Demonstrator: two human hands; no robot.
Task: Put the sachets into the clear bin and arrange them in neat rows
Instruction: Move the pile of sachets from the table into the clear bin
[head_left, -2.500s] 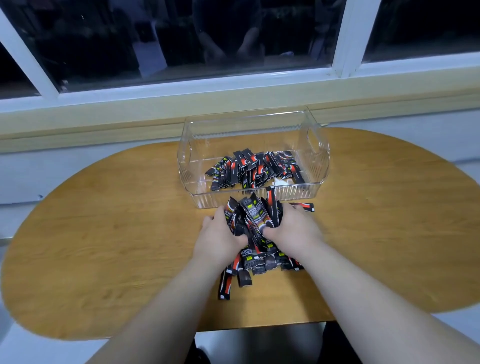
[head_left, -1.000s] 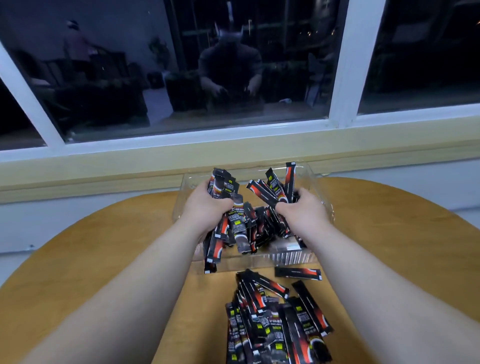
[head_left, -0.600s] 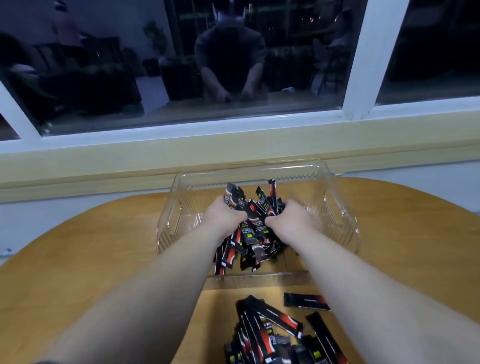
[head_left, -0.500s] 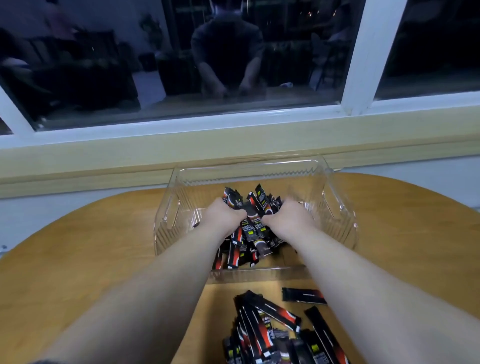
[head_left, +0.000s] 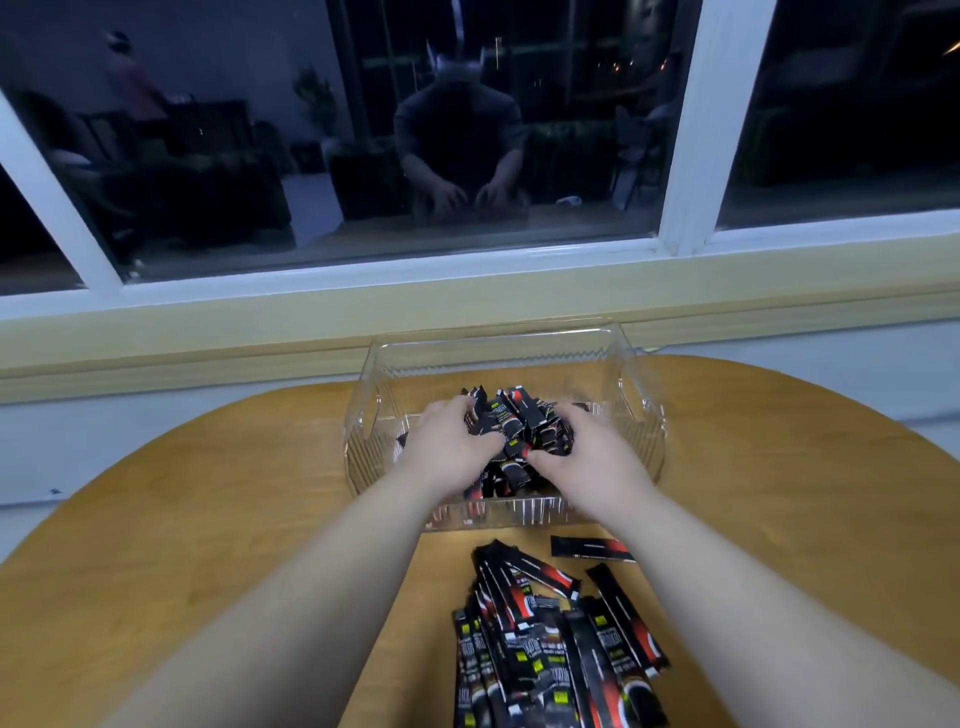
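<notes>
The clear bin (head_left: 498, 343) stands at the far side of the wooden table (head_left: 208, 519). Both hands are down inside it. My left hand (head_left: 449, 447) and my right hand (head_left: 589, 462) press from either side on a bunch of black-and-red sachets (head_left: 519, 421), fingers curled around them. More sachets lie under the hands on the bin's floor. A loose pile of sachets (head_left: 550, 654) lies on the table in front of the bin, between my forearms. One single sachet (head_left: 589, 548) lies flat just before the bin's front wall.
A pale window sill and a dark window (head_left: 467, 156) run right behind the bin. The table's curved edge falls away at left and right. Bare wood shows on both sides of the bin and the pile.
Both hands lifted a bunch of sachets off the table pile, carried it over the bin's front wall and lowered it inside. They now sit lower, still closed around the bunch.
</notes>
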